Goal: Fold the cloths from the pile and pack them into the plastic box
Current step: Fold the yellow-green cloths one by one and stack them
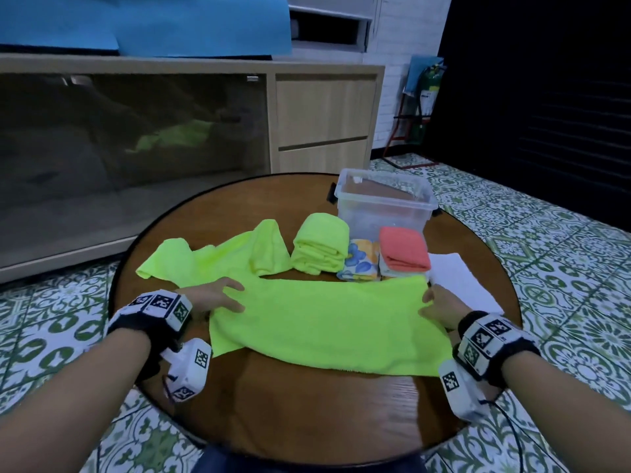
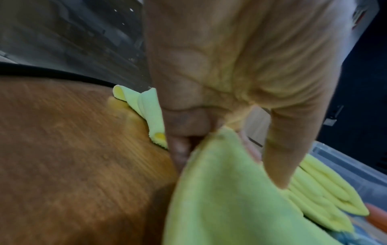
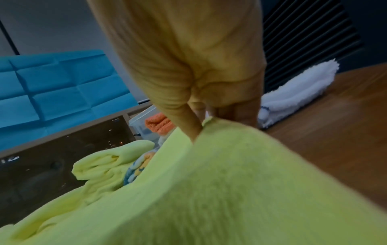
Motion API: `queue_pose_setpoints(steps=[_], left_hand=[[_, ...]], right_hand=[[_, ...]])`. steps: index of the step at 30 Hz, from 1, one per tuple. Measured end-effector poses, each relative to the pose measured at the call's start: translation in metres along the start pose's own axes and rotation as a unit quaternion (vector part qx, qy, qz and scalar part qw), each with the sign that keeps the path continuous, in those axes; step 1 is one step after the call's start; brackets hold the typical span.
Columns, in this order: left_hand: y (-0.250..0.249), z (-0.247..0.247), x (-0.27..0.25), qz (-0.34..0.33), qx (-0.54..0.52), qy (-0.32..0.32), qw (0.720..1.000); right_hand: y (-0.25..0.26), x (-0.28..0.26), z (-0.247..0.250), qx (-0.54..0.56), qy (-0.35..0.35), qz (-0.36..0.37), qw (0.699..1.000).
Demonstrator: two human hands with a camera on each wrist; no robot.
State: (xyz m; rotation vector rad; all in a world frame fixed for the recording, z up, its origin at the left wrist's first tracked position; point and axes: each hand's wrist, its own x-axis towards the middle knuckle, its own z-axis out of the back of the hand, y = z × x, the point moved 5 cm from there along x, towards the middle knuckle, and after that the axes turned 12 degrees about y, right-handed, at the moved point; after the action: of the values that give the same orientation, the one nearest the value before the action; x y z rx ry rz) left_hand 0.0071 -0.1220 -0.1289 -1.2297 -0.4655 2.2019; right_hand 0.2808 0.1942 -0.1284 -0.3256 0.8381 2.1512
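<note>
A neon green cloth (image 1: 327, 322) lies folded in a long band across the round wooden table (image 1: 307, 404). My left hand (image 1: 218, 297) pinches its far left corner (image 2: 217, 137) between thumb and fingers. My right hand (image 1: 438, 307) pinches the far right corner (image 3: 207, 122) the same way. Behind it lie a loose green cloth (image 1: 222, 257), a folded green cloth (image 1: 319, 247), a floral cloth (image 1: 360, 264) and a folded coral cloth (image 1: 403, 249). The clear plastic box (image 1: 384, 203) stands at the back, with no cloth visible inside.
A white cloth (image 1: 457, 278) lies flat at the table's right, just beyond my right hand. A wooden cabinet (image 1: 321, 114) with a dark glass front stands behind the table. Patterned floor tiles surround it.
</note>
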Motion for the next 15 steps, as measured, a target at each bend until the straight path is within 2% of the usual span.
queue_pose_setpoints(steps=[2,4,5,7,9,10,11,13,15], left_hand=[[-0.002,0.003,-0.011,-0.041,0.027,-0.002,0.999],[-0.003,0.01,-0.022,-0.075,0.011,-0.05,0.996],[0.0,0.015,-0.025,-0.083,-0.018,-0.08,0.993],[0.007,0.015,-0.031,-0.076,-0.056,-0.083,0.992],[0.014,0.005,-0.033,-0.03,-0.04,-0.027,0.998],[0.018,0.001,-0.031,-0.01,-0.013,-0.003,1.0],[0.02,-0.001,-0.03,0.008,0.023,0.003,1.0],[0.016,0.001,-0.028,0.031,0.108,-0.025,0.993],[0.015,0.003,-0.027,0.048,0.121,-0.052,0.99]], right_hand=[[-0.002,0.0,0.005,0.038,-0.034,0.045,0.998],[-0.008,-0.001,0.009,0.147,-0.055,0.075,0.985],[-0.011,-0.003,0.01,0.227,-0.047,0.084,0.969],[-0.014,-0.011,0.004,0.352,0.035,0.074,0.932],[-0.015,-0.019,-0.006,0.282,0.129,0.036,0.95],[-0.017,-0.023,-0.007,0.221,0.145,0.025,0.964],[-0.017,-0.024,-0.006,0.172,0.137,0.024,0.975],[-0.015,-0.023,0.0,0.086,0.091,0.029,0.992],[-0.015,-0.021,0.003,0.058,0.073,0.013,0.996]])
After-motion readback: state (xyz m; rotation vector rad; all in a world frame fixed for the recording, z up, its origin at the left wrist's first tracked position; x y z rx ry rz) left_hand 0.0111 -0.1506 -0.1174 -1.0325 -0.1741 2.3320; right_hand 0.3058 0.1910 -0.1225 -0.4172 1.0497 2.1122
